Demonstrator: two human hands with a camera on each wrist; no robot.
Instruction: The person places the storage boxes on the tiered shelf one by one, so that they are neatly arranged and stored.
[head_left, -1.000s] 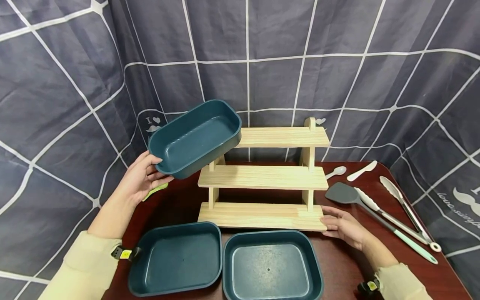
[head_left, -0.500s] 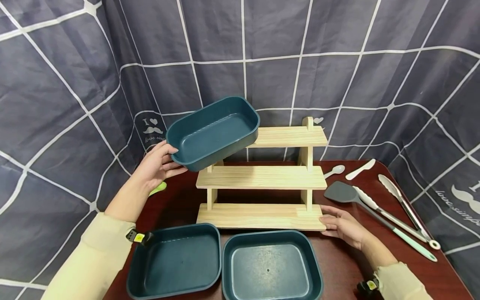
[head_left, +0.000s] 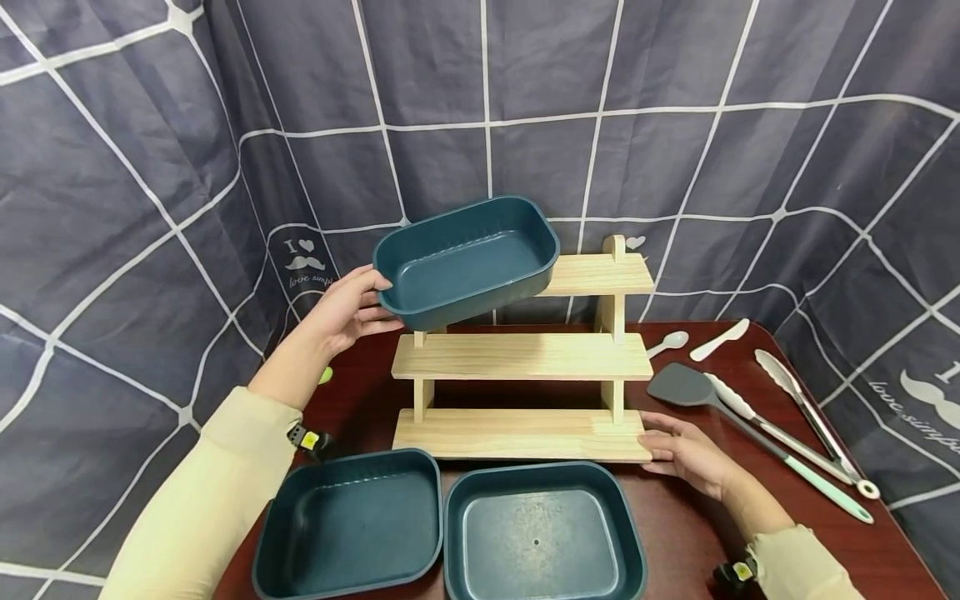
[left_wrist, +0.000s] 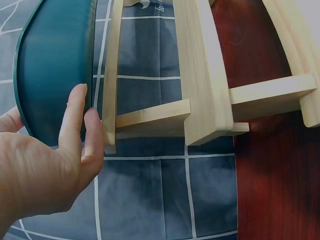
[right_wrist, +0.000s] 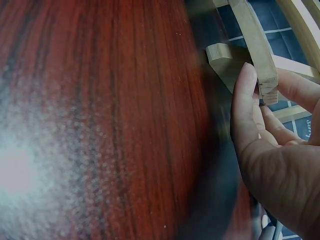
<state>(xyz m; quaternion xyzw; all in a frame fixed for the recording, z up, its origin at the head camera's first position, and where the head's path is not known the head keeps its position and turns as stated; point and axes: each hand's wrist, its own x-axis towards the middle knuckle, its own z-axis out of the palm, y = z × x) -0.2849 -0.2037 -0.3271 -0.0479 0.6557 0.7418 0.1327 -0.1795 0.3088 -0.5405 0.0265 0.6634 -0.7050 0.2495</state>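
Observation:
My left hand (head_left: 348,310) holds a dark teal plastic bin (head_left: 468,265) by its left end, thumb over the rim and fingers along the outside and underside. The bin is tilted and overlaps the left part of the top tier of a three-tier wooden display shelf (head_left: 521,357). In the left wrist view the bin (left_wrist: 55,65) stands beside the top board, fingertips against its base. My right hand (head_left: 686,454) grips the right end of the shelf's bottom board (head_left: 517,433). In the right wrist view, thumb and fingers are on either side of the board end (right_wrist: 267,85).
Two more teal bins, a left one (head_left: 352,529) and a right one (head_left: 543,533), sit in front of the shelf. Right of it lie a spatula (head_left: 686,386), tongs (head_left: 813,417), a small spoon (head_left: 672,340) and a white knife (head_left: 720,340). A grid-patterned cloth (head_left: 540,167) hangs behind.
My left hand has carried the bin to the right, over the shelf's top left, and it is less steeply tilted. My right hand has stayed on the bottom board.

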